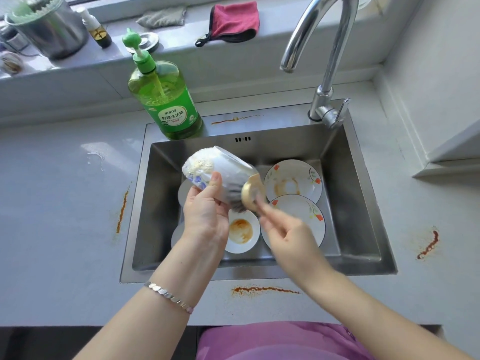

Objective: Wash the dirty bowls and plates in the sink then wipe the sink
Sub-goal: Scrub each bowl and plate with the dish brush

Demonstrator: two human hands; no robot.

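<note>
My left hand (pixel 205 214) grips a white bowl (pixel 228 170) with blue flowers, tilted on its side above the steel sink (pixel 363 203); foam covers part of its outside. My right hand (pixel 288 235), blurred, holds a yellow sponge (pixel 250 193) against the bowl's rim. Below lie two flowered plates, one stained (pixel 293 180) and one under my right hand (pixel 306 214), plus a small white dish (pixel 241 232) with orange residue. More crockery shows partly behind my left hand.
A green dish-soap pump bottle (pixel 168 105) stands at the sink's back left rim. The chrome tap (pixel 327 74) arches over the back right. Orange sauce streaks (pixel 262 289) mark the counter around the sink. A pink cloth (pixel 233 22), a grey cloth and a metal pot sit on the sill.
</note>
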